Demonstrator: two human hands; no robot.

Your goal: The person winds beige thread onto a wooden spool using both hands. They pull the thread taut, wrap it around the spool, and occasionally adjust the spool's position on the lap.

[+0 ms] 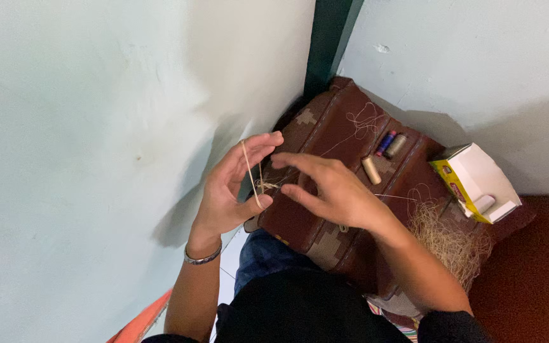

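My left hand (pixel 231 184) is raised with its fingers spread, and a thin beige cord (pixel 250 173) runs across its palm from forefinger to thumb. My right hand (pixel 328 190) reaches in from the right, fingertips at a small knot of thread (pixel 267 185) next to the left palm. Both hands hover over a brown patterned cushion (pixel 344 136) on my lap. A metal bracelet (pixel 202 258) circles my left wrist.
On the cushion lie a beige thread spool (pixel 371 170), a blue-and-pink spool (pixel 386 143) and a grey-brown spool (pixel 396 145). A tangle of straw-coloured fibre (pixel 446 238) lies by my right forearm. An open white-and-yellow box (pixel 478 181) sits at right. Pale walls close in behind.
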